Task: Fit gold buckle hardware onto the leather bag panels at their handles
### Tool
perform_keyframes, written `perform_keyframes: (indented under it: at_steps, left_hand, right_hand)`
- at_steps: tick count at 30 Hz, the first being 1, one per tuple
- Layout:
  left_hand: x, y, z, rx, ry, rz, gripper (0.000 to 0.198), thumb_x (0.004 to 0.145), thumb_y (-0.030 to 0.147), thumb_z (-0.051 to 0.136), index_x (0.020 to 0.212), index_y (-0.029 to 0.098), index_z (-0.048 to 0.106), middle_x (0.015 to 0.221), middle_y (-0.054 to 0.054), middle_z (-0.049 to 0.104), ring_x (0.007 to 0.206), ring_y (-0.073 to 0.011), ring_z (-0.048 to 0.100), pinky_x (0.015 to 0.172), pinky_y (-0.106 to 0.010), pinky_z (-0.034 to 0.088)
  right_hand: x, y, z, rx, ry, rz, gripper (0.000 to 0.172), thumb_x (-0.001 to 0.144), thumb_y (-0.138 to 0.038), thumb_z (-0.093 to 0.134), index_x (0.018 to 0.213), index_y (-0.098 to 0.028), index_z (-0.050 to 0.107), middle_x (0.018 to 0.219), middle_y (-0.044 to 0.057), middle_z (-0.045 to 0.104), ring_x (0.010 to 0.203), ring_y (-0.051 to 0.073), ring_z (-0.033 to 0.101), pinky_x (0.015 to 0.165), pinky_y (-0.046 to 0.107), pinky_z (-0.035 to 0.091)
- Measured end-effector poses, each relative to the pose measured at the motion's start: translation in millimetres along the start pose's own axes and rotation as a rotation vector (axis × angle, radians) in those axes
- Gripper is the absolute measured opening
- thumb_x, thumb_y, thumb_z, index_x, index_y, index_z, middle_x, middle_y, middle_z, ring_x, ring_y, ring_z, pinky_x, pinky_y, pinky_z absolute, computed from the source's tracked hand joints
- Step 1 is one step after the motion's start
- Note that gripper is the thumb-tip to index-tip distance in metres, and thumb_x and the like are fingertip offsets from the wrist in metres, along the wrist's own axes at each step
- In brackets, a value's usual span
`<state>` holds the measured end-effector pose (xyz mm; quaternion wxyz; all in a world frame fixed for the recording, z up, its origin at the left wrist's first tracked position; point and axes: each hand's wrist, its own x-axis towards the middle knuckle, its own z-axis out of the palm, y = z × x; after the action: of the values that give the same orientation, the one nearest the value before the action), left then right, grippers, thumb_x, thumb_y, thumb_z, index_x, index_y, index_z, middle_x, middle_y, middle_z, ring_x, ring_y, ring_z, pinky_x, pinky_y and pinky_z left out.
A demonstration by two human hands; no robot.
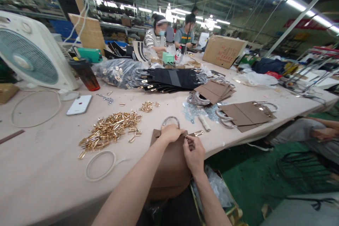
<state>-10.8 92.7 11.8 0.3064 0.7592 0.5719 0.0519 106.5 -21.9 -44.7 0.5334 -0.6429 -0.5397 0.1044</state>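
A brown handbag panel (173, 164) hangs over the table's front edge toward my lap, its wrapped handle (171, 119) standing up at the far end. My left hand (171, 133) is closed on the panel's top part, near the handle. At the panel's right edge, my right hand (194, 151) pinches a small shiny metal piece, too small to name. Just beyond the right hand a strap tab with a gold buckle plate (198, 133) sticks out to the right. To the left lies a heap of gold metal fittings (109, 130).
Brown bag panels with handles (249, 114) and a thread spool (204, 123) lie to the right. Black panels (172, 79) are stacked behind. A phone (79, 105), a tape roll (100, 166), a tumbler (86, 74) and a fan (31, 49) are on the left. Two people work across the table.
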Motion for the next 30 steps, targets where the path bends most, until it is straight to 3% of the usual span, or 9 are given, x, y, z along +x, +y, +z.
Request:
perform_keyframes:
  at_steps: [11,20,30]
  left_hand:
    - [-2,6,-0.8,-0.024,0.012,-0.045,0.040,0.090,0.055,0.055,0.078,0.022,0.075,0.097,-0.012,0.081,0.107,-0.0323,0.072,0.103,-0.044,0.044]
    - [-3,5,1.8,-0.035,0.048,-0.048,0.036,0.088,0.053,0.059,0.085,0.022,0.077,0.101,-0.011,0.081,0.114,-0.0311,0.070,0.102,-0.039,0.045]
    - [-3,0,9.5,-0.132,0.133,-0.025,0.033,0.091,0.045,0.055,0.076,0.023,0.075,0.097,-0.008,0.080,0.108,-0.0306,0.069,0.099,-0.042,0.042]
  right_hand:
    - [2,-1,-1,0.040,0.000,-0.007,0.024,0.096,-0.035,0.062,0.106,-0.017,0.074,0.085,0.005,0.068,0.064,0.015,0.063,0.058,0.027,0.055]
    - [6,-5,-1,-0.030,-0.032,-0.048,0.027,0.098,-0.034,0.060,0.110,-0.018,0.078,0.088,0.008,0.071,0.070,0.018,0.066,0.069,0.032,0.059]
    - [9,-7,7,-0.171,-0.059,-0.051,0.032,0.101,-0.037,0.055,0.114,-0.020,0.079,0.086,0.009,0.069,0.075,0.021,0.066,0.074,0.035,0.056]
